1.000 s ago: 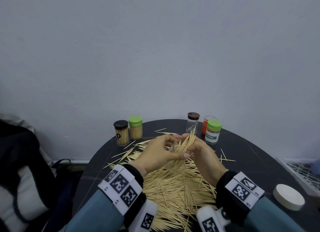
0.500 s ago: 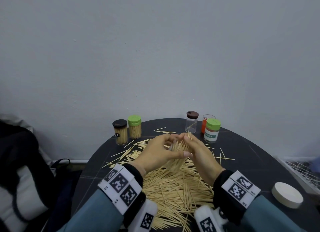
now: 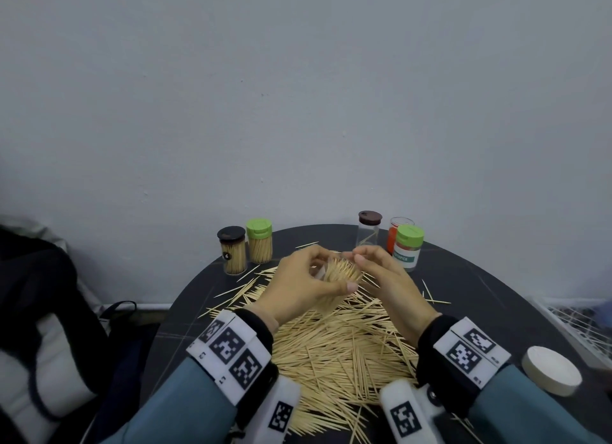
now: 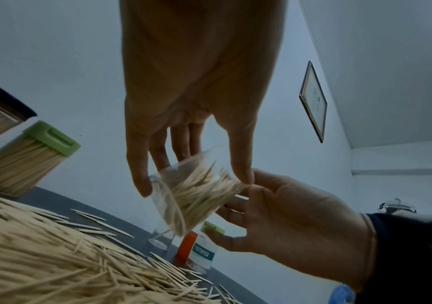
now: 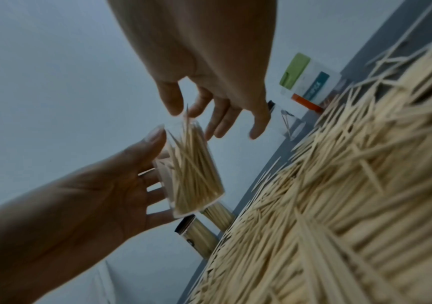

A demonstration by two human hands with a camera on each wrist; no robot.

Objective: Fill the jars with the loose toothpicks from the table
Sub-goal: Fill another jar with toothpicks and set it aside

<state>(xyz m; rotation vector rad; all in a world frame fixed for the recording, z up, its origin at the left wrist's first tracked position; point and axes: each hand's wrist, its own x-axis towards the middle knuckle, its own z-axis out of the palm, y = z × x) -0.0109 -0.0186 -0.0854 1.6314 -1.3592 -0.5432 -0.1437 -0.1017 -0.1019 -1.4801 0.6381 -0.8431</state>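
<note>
The left hand (image 3: 299, 286) grips a clear jar (image 4: 191, 197) above the table (image 3: 496, 298), thumb on one side and fingers curled round the other; the jar tilts, its open mouth toward the right hand, and it is mostly full of toothpicks. The right hand (image 3: 385, 278) sits at the jar's mouth with thumb and forefinger drawn close over the stick tips; in the right wrist view one toothpick (image 5: 186, 115) stands up between them, though whether they actually pinch it I cannot tell. Its other fingers are loosely spread.

The loose pile (image 3: 341, 344) covers the table's middle and runs toward 6 o'clock, under both wrists. At 11 o'clock stand two full jars, a dark-lidded one (image 3: 231, 250) touching a green-lidded one (image 3: 259, 241). At 1 o'clock stand a nearly empty brown-lidded jar (image 3: 368, 229), an orange jar (image 3: 395, 233) and a labelled green-lidded jar (image 3: 409, 248). A white lid (image 3: 551, 370) lies at 4 o'clock near the edge.
</note>
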